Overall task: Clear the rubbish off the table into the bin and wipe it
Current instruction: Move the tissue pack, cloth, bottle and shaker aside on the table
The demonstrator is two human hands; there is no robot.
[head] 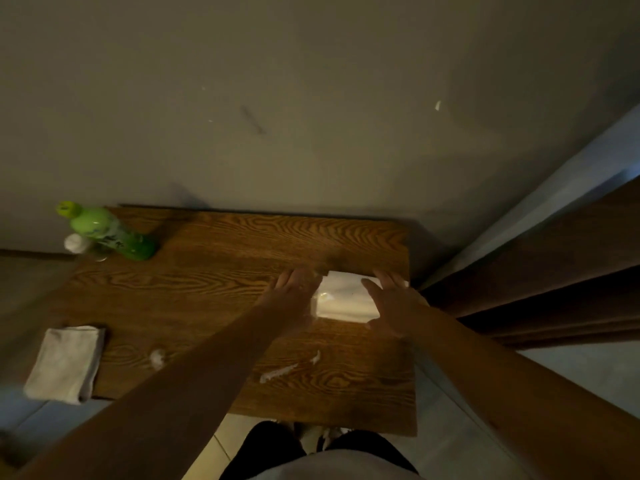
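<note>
A white paper or plastic wrapper point(341, 299) lies near the right edge of the wooden table point(214, 282). My left hand point(294, 296) rests against its left side with fingers extended, and my right hand point(391, 299) lies over its right side, fingers spread. Whether either hand grips the wrapper is unclear. A small crumpled white scrap point(156, 358) and a torn white strip point(282, 370) lie nearer the table's front. A folded white cloth point(65, 363) sits at the front left corner.
A green bottle point(107, 232) stands at the table's back left corner with a small white object point(74, 243) beside it. A grey wall runs behind the table. Dark curtains point(554, 271) hang to the right. No bin is in view.
</note>
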